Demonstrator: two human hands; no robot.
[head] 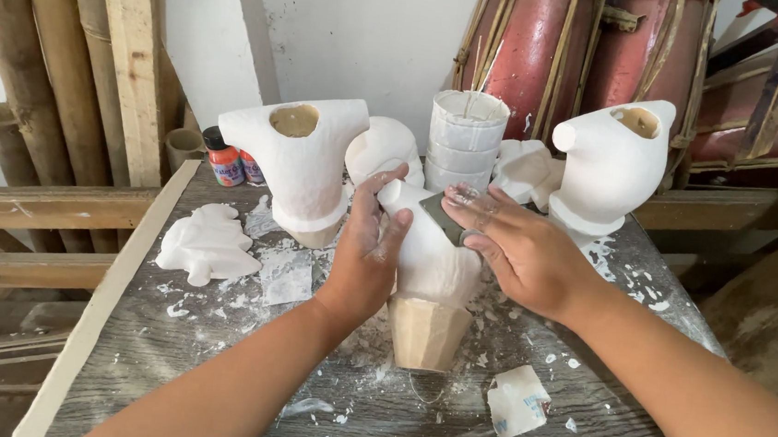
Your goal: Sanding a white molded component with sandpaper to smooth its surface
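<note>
A white plaster figure (pixel 430 259) stands upside down on a tan cup-shaped base (pixel 427 332) in the middle of the wooden table (pixel 211 362). My left hand (pixel 368 254) wraps around the figure's left side and steadies it. My right hand (pixel 521 247) presses a small grey piece of sandpaper (pixel 444 218) against the figure's upper right side. White dust and chips lie around the base.
Two more white plaster figures (pixel 305 166) (pixel 611 162) stand behind, with a stack of white cups (pixel 465 137), paint bottles (pixel 224 159), a flat plaster piece (pixel 208 246) and paper scraps (pixel 518 400). Bamboo poles (pixel 39 80) and red drums (pixel 596 50) lean at the back.
</note>
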